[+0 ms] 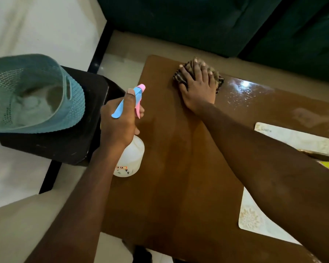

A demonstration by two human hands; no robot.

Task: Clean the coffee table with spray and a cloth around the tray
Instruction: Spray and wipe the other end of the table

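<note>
so the right hand (197, 86) is flat on the cloth (219, 82), fingers straight and spread, pressing it down rather than gripping it, up near the far edge of the coffee table (179, 168) at about 12 o'clock. The left hand (120, 118) is wrapped tight around the neck of the spray bottle (131, 158), thumb up by the nozzle, hanging over the table's 9 o'clock edge. The tray (251, 219) sits at 3 to 4 o'clock, partly under the right forearm. My take on doing this wipe well: there's a shiny patch of droplets (243, 92) at roughly 2 o'clock just beside the cloth, so drag the cloth that way in overlapping passes with even palm pressure, and stop short of the tray's rim instead of bumping it. I'd also park the bottle upright somewhere off the wet part so both hands aren't tied up. Watch the forearm over the tray too, easy to nudge it.
</note>
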